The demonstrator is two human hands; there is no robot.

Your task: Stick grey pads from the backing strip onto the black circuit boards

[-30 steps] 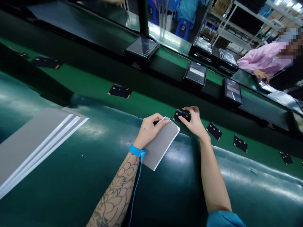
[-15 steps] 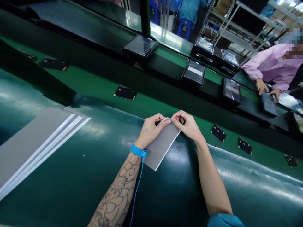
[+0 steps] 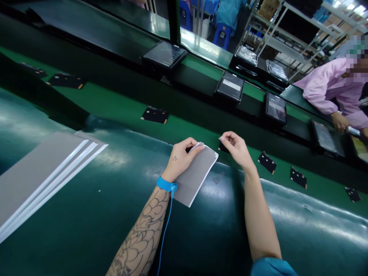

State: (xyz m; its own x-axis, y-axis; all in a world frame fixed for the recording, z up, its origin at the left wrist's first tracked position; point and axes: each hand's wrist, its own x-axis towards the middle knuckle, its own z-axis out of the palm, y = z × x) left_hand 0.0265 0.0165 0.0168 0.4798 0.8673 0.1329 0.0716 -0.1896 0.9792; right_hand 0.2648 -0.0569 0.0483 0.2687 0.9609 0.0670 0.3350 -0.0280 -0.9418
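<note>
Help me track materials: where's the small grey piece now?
Near the head view's middle, the small grey piece is in the left hand, right of the larger grey stack.

I can read no text, brand or number from here. The clearest label I get is a white strip on the middle black unit; its print is too small for me. The right unit shows a paler patch, and I can't tell whether it is a label. Pale streaks on the left unit don't resolve into characters, and small dark marks on my operator's left hand spell nothing I can make out.
</note>
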